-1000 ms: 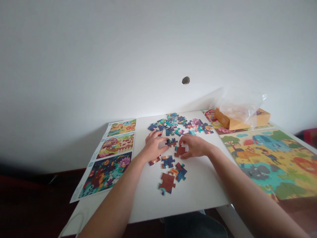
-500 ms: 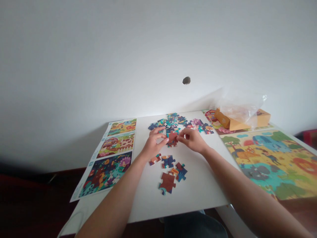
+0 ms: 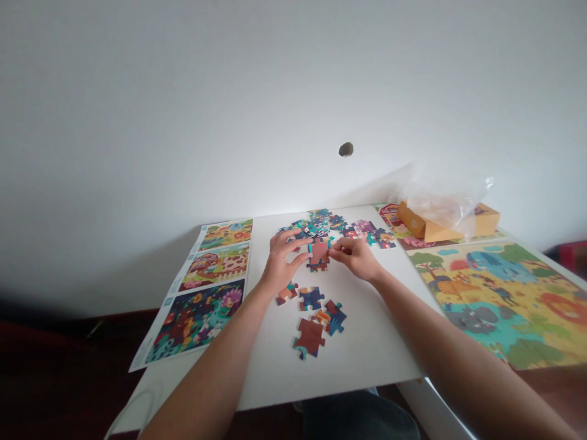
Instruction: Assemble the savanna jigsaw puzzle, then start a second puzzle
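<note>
My left hand [image 3: 280, 261] and my right hand [image 3: 355, 256] meet over the middle of a white table [image 3: 367, 348]. Between their fingertips they pinch brown and dark-blue puzzle pieces [image 3: 318, 255], held together a little above the tabletop. Just behind the hands lies a heap of loose colourful puzzle pieces [image 3: 337, 229]. In front of the hands lie several separate pieces: a small red-blue one [image 3: 287, 293], a blue one [image 3: 310, 298], a joined orange-blue pair [image 3: 331, 317] and a large brown piece [image 3: 309, 338].
A reference sheet [image 3: 206, 287] with three printed pictures lies at the table's left edge. A finished savanna puzzle [image 3: 504, 299] covers the right side. An orange cardboard box [image 3: 440, 223] under a clear plastic bag [image 3: 447, 195] stands at the back right, against the white wall.
Both hands picked the pieces up from the table, brought them together and lifted them slightly away from me toward the heap. The pieces in front stayed put.
</note>
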`<act>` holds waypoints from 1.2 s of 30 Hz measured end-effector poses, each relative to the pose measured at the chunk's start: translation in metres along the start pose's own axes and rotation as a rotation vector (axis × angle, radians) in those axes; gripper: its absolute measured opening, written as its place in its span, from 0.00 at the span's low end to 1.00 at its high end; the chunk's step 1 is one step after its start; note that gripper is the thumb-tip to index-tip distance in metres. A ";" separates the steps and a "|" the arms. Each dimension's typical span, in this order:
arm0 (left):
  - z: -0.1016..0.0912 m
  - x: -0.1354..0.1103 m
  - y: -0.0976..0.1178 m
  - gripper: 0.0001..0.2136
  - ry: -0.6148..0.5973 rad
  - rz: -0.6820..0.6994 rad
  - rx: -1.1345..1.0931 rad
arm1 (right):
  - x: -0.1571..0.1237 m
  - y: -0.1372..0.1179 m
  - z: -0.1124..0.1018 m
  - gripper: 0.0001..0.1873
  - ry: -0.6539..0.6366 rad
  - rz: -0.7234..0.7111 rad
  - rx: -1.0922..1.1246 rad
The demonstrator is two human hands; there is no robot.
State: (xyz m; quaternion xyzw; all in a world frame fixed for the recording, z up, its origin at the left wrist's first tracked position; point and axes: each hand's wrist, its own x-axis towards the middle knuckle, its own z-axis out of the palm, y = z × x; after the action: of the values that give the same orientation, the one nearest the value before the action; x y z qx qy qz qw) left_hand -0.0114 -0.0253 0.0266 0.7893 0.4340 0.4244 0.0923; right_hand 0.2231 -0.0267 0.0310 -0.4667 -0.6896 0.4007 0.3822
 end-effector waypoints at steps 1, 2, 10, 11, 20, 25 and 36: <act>0.000 0.000 -0.001 0.11 0.024 0.024 0.003 | 0.000 0.001 0.000 0.20 -0.007 -0.004 0.008; 0.001 0.000 -0.003 0.10 0.046 0.046 0.006 | 0.001 0.001 0.000 0.19 -0.012 -0.007 0.013; -0.002 -0.001 -0.007 0.09 0.075 0.123 0.032 | -0.002 0.002 0.003 0.12 0.028 -0.160 -0.070; -0.003 -0.001 -0.007 0.09 0.075 0.123 0.032 | -0.002 0.002 0.003 0.11 0.038 -0.187 -0.080; -0.002 -0.001 -0.010 0.09 0.059 0.089 0.043 | -0.003 0.004 0.001 0.20 0.045 -0.298 -0.172; -0.002 -0.001 -0.010 0.10 0.055 0.089 0.056 | -0.001 0.005 0.001 0.18 0.037 -0.320 -0.208; 0.000 -0.003 -0.019 0.14 0.017 0.015 0.148 | 0.000 0.006 -0.005 0.17 0.024 -0.309 -0.317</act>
State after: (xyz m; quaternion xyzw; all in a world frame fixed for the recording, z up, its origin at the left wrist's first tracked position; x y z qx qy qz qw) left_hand -0.0241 -0.0160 0.0147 0.7934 0.4591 0.3987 0.0268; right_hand 0.2300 -0.0240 0.0273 -0.4144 -0.8026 0.2184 0.3693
